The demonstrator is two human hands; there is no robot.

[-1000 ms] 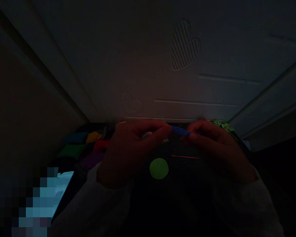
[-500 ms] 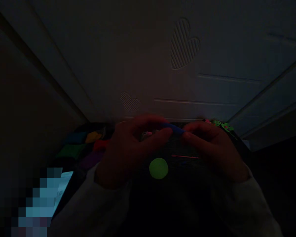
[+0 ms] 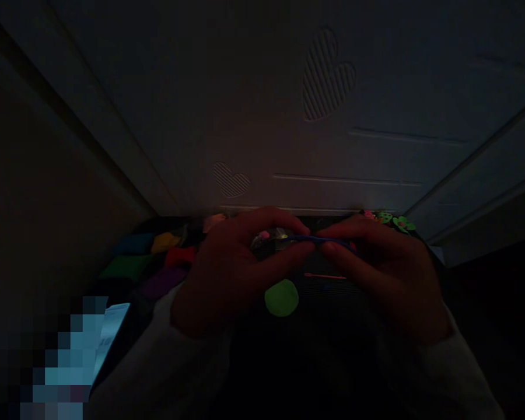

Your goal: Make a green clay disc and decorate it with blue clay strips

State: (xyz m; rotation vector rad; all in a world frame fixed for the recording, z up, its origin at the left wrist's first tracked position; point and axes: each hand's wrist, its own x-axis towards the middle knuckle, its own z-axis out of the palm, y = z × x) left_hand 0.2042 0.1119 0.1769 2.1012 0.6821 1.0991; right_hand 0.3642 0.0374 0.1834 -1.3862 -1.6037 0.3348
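Observation:
The scene is very dark. My left hand [image 3: 231, 268] and my right hand [image 3: 380, 265] meet over a dark board, fingertips pinched together on a thin blue strip of clay [image 3: 317, 239] stretched between them. A flat round green clay disc [image 3: 282, 298] lies on the board [image 3: 332, 291] just below the hands. A thin red stick [image 3: 326, 276] lies to the right of the disc, under my right fingers.
Coloured clay lumps, blue, yellow, red, green and purple [image 3: 157, 256], lie at the left. Small green flower shapes [image 3: 394, 221] sit at the back right. A lit phone screen [image 3: 109, 329] glows lower left. A pale panel with heart reliefs [image 3: 328, 76] rises behind.
The blue clay between my fingers has been drawn out thinner and sits lower. My hands have shifted slightly toward me.

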